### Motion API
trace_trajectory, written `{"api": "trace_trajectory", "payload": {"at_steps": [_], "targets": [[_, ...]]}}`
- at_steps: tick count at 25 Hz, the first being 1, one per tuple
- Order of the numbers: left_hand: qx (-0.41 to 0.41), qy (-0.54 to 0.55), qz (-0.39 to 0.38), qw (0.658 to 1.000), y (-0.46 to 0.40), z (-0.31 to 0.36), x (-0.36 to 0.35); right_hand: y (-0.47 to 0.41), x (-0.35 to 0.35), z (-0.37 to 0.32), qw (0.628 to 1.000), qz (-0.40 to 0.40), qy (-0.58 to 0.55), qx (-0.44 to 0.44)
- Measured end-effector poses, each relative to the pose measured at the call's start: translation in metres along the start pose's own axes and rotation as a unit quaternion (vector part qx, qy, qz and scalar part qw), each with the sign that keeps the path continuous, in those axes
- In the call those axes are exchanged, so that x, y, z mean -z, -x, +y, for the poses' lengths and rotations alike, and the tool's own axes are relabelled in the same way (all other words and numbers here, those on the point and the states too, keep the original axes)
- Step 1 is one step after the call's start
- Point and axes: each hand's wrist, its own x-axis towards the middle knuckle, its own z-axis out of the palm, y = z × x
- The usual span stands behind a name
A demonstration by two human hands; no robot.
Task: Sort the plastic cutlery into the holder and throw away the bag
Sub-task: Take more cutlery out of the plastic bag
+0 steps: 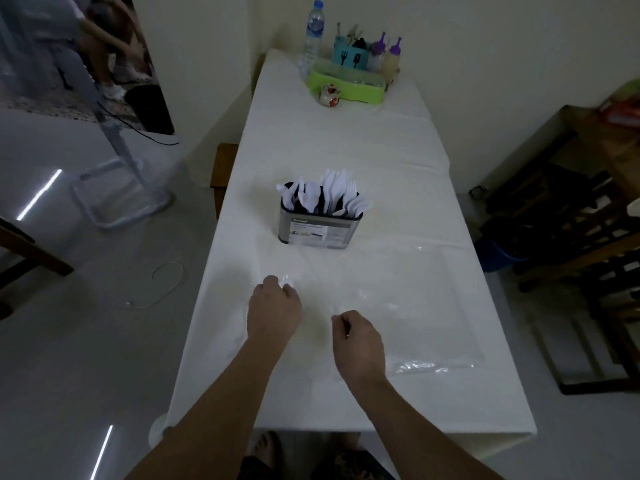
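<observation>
Two bare hands were held low over a white-covered table (398, 161). The thin, clear, glossy bag (398, 306) lay flat there, its left edge pinched by the curled fingers of the left hand (275, 306) and the right hand (358, 341). Beyond the hands, white plastic cutlery (325, 197) stood upright in a boxy metallic holder (318, 228).

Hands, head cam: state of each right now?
Left hand: pinching the near-left edge of the clear plastic bag.
Right hand: fingers curled, pinching the same bag's near edge.
</observation>
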Motion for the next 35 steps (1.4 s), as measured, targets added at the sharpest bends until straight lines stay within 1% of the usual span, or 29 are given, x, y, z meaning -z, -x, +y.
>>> {"api": "trace_trajectory", "payload": {"at_steps": [1,2,4,5,7,9,10,11,12,13,15,16,17,18,19,21,22,23,24,26,27,29,31,32,34,35], "targets": [[0.028,0.077,-0.014,0.997,-0.008,0.015,0.001,0.0,0.0,0.001,1.0,-0.002,-0.001,0.005],[0.047,0.121,-0.035,0.991,-0.016,0.028,0.002,0.002,0.001,0.001,1.0,-0.003,-0.001,0.013],[0.067,0.143,-0.077,0.984,-0.036,0.048,-0.002,0.004,0.004,0.004,1.0,-0.004,0.001,0.031],[0.077,0.129,-0.091,0.985,-0.047,0.053,-0.006,0.005,0.005,0.007,0.999,-0.008,0.001,0.035],[0.101,0.083,-0.087,0.988,-0.065,0.056,-0.012,0.009,0.007,0.011,0.999,-0.02,0.001,0.041],[0.086,0.034,-0.103,0.99,-0.074,0.056,-0.02,0.012,0.011,0.017,0.999,-0.036,-0.007,0.041],[0.071,0.017,-0.114,0.991,-0.075,0.057,-0.025,0.012,0.014,0.024,0.999,-0.037,-0.013,0.027],[0.066,0.008,-0.121,0.99,-0.075,0.058,-0.028,0.013,0.017,0.032,0.999,-0.032,-0.018,-0.001],[0.063,0.007,-0.124,0.99,-0.075,0.058,-0.032,0.013,0.02,0.043,0.998,-0.02,-0.022,-0.05],[0.063,0.017,-0.129,0.99,-0.074,0.061,-0.035,0.012,0.024,0.055,0.992,0.0,-0.028,-0.121],[0.072,0.071,-0.136,0.985,-0.07,0.067,-0.039,0.009,0.026,0.08,0.958,0.019,-0.016,-0.287],[0.075,0.094,-0.135,0.984,-0.068,0.071,-0.04,0.009,0.028,0.09,0.938,0.0,0.011,-0.347],[0.076,0.104,-0.135,0.982,-0.065,0.075,-0.04,0.008,0.028,0.097,0.922,-0.021,0.035,-0.386],[0.073,0.105,-0.136,0.982,-0.064,0.077,-0.041,0.004,0.027,0.106,0.911,-0.029,0.035,-0.411],[0.069,0.104,-0.138,0.983,-0.064,0.079,-0.041,0.001,0.028,0.11,0.904,-0.027,0.001,-0.427],[0.069,0.104,-0.136,0.983,-0.064,0.08,-0.043,-0.006,0.036,0.11,0.893,-0.013,-0.102,-0.438],[0.07,0.11,-0.136,0.982,-0.065,0.08,-0.043,-0.009,0.042,0.106,0.889,-0.004,-0.119,-0.443],[0.073,0.114,-0.134,0.982,-0.065,0.08,-0.043,-0.01,0.048,0.101,0.884,-0.013,-0.114,-0.454],[0.071,0.113,-0.13,0.983,-0.066,0.077,-0.044,-0.013,0.051,0.1,0.886,-0.026,-0.078,-0.456],[0.062,0.097,-0.125,0.985,-0.068,0.073,-0.045,-0.021,0.056,0.096,0.879,-0.013,0.011,-0.476],[0.051,0.082,-0.12,0.988,-0.069,0.07,-0.045,-0.025,0.057,0.096,0.882,-0.02,0.049,-0.469],[0.013,0.023,-0.1,0.995,-0.073,0.066,-0.044,-0.028,0.053,0.1,0.883,-0.063,0.083,-0.457],[-0.04,-0.069,-0.086,0.993,-0.077,0.066,-0.041,-0.022,0.05,0.104,0.879,-0.088,0.047,-0.466],[-0.056,-0.109,-0.087,0.989,-0.079,0.066,-0.04,-0.016,0.052,0.097,0.885,-0.11,0.008,-0.452],[-0.073,-0.167,-0.098,0.978,-0.081,0.069,-0.037,-0.015,0.055,0.09,0.889,-0.097,-0.036,-0.447],[-0.083,-0.193,-0.112,0.971,-0.082,0.072,-0.036,-0.021,0.054,0.094,0.903,-0.133,0.013,-0.409]]}}
